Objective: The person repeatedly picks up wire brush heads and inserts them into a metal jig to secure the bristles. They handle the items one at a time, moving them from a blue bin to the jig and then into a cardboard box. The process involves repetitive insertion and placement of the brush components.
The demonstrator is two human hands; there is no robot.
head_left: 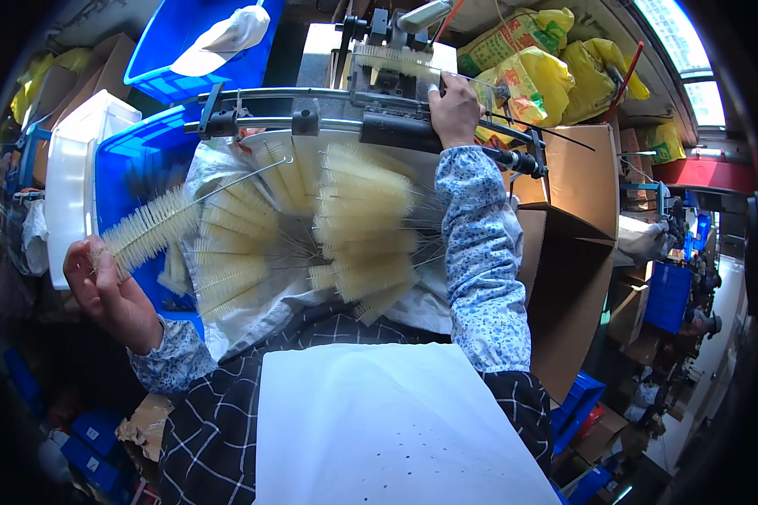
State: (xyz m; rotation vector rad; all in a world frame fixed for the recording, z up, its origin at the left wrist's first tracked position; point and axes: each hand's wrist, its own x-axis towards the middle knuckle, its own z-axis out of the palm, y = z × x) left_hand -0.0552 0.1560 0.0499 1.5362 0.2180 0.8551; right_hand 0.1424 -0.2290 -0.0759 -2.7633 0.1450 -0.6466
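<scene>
My left hand (114, 295) is raised at the left, its thumb and fingers pinching the bristle end of a pale bottle brush (152, 225). This brush slants up to the right, and its bare wire stem ends in a small loop. My right hand (456, 114) rests at the metal bench machine (337, 114), fingers curled down beside its black cylinder. What those fingers grip is hidden. A strip of pale bristles (396, 61) lies across the machine just left of them. Between my arms, several finished-looking brushes (366, 219) are fanned in piles on a white cloth (290, 295).
Blue bins (147, 151) and a white plastic box (84, 168) stand at the left; a white cap (223, 40) lies over the far bin. An open cardboard box (568, 269) is right of my forearm. Yellow sacks (522, 80) sit behind the machine. White material (370, 421) covers my lap.
</scene>
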